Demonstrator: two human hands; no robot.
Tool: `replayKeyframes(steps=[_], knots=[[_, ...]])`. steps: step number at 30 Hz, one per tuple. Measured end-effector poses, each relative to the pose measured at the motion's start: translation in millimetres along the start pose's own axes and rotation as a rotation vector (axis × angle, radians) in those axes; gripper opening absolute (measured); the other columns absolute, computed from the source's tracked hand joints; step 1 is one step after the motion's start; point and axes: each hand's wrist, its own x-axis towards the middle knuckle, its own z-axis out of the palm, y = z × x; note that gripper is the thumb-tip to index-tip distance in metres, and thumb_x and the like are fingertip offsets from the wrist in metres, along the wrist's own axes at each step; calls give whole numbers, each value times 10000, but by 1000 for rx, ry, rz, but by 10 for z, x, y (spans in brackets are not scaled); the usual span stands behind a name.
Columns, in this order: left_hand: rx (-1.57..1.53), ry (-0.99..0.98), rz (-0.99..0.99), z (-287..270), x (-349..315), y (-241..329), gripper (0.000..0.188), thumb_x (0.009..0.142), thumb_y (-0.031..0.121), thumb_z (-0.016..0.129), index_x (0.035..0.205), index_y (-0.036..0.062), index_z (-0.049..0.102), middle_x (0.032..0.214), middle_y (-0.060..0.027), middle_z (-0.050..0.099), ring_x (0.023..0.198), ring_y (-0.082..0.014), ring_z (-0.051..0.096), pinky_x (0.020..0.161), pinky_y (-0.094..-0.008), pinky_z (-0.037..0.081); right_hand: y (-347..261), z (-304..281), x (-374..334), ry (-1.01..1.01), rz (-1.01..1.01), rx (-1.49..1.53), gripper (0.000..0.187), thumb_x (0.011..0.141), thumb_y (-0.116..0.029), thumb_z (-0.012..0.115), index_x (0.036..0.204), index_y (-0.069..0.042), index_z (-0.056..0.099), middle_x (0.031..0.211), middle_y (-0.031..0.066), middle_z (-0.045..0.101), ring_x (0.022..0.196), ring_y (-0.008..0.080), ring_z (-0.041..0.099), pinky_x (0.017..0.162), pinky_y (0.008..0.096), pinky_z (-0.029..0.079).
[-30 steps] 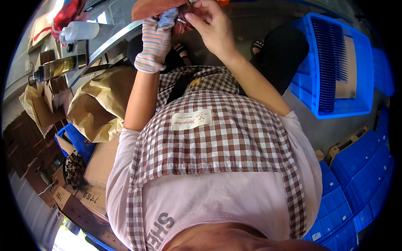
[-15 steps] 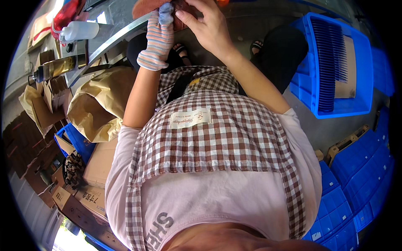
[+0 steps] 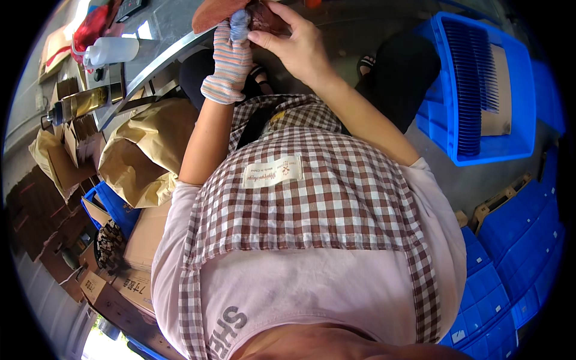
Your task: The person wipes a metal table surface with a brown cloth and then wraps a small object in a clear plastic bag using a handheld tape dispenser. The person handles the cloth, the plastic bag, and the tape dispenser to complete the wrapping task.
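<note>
At the top of the view my left hand [image 3: 231,60], in a striped knit glove with blue-grey fingertips, is closed at the edge of a reddish-brown rounded piece [image 3: 210,14]. My bare right hand [image 3: 300,48] pinches a dark, glossy red-brown piece [image 3: 268,19] between thumb and fingers, close beside the gloved fingertips. The upper frame edge cuts both pieces off; their kind, and whether they are one object, I cannot tell.
A glass-topped table [image 3: 162,51] with a metal edge bears a white squeeze bottle [image 3: 113,50]. Brown paper [image 3: 141,150] and cardboard boxes [image 3: 141,240] stand left. At right, a blue crate [image 3: 522,90] holds a row of dark, thin-edged pieces [image 3: 471,90]; more blue crates [image 3: 510,240] lie below.
Both hands have shifted slightly down in the view with the brown pieces, so more of the dark piece shows. The grips look the same.
</note>
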Motion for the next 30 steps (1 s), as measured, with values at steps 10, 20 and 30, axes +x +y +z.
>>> replayKeyframes(steps=[10, 20, 30], knots=[[239, -14, -183, -52, 162, 273, 416, 1057, 354, 548, 1302, 20, 591, 1155, -71, 666, 1021, -161, 624, 874, -309, 516, 179, 64, 74, 82, -53, -206, 495, 825, -68, 793, 1284, -7, 618, 1152, 175, 692, 994, 282, 711, 846, 357, 576], [-234, 184, -269, 239, -34, 676, 399, 993, 269, 667, 1290, 11, 598, 1177, -76, 672, 1054, -163, 661, 900, -293, 536, 98, 74, 177, 115, -245, -325, 503, 816, -27, 745, 1297, -24, 601, 1216, 186, 642, 1125, 383, 618, 969, 448, 508], [-14, 72, -154, 208, 5, 516, 400, 997, 341, 666, 1255, 49, 574, 1134, -57, 642, 996, -143, 601, 847, -301, 496, 74, 72, -46, 1, -348, -404, 610, 769, -12, 668, 1357, 27, 512, 1288, 251, 533, 1165, 457, 528, 1016, 500, 458]])
